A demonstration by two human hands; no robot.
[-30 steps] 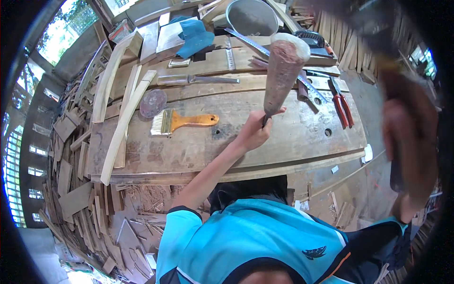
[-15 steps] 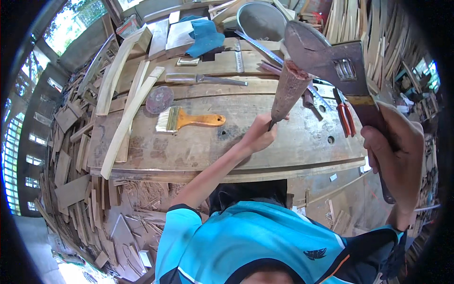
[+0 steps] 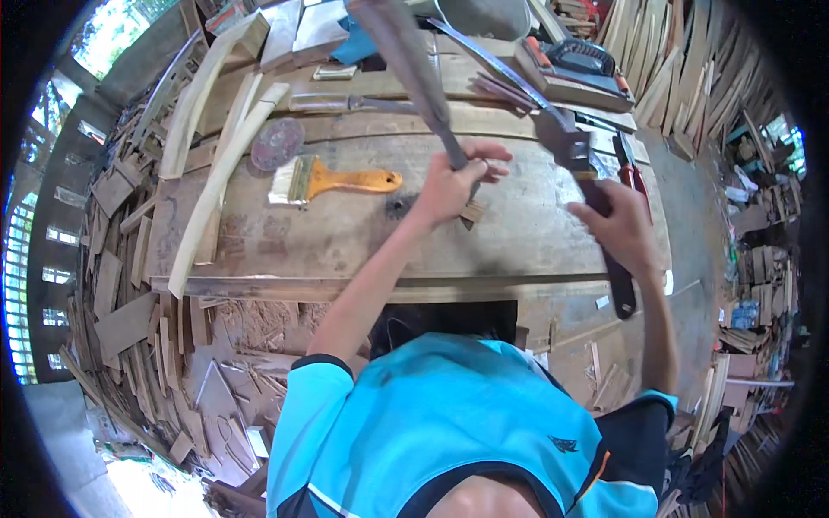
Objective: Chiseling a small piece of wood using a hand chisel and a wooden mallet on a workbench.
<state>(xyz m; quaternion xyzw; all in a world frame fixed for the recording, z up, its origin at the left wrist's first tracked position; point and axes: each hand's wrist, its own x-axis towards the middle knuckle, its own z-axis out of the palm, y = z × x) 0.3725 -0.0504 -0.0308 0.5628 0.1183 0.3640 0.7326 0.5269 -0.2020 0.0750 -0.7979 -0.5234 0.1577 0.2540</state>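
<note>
My left hand (image 3: 445,186) is closed around the lower metal part of a chisel (image 3: 401,60), some fingers stretched past it. Its thick wooden handle tilts up and to the left, running out of the top of the picture. Under that hand a small brown wood piece (image 3: 471,212) shows on the workbench (image 3: 328,237); the chisel's tip is hidden. To the right, my right hand (image 3: 620,226) grips the dark handle of an adjustable wrench (image 3: 566,145), its head apart from the chisel. A wide paintbrush (image 3: 350,180) with an orange handle lies left of my left hand.
Pale curved wood strips (image 3: 220,194) and a reddish round disc (image 3: 278,144) lie at the bench's left. Another chisel (image 3: 324,103) rests farther back. Red-handled pliers (image 3: 640,183) and a metal ruler (image 3: 496,65) are on the right side. Wood scraps (image 3: 121,319) heap beside the bench.
The wrench has dropped away from the chisel's handle end and now sits lower, over the bench. The chisel has swung its handle to the left. The view has shifted somewhat.
</note>
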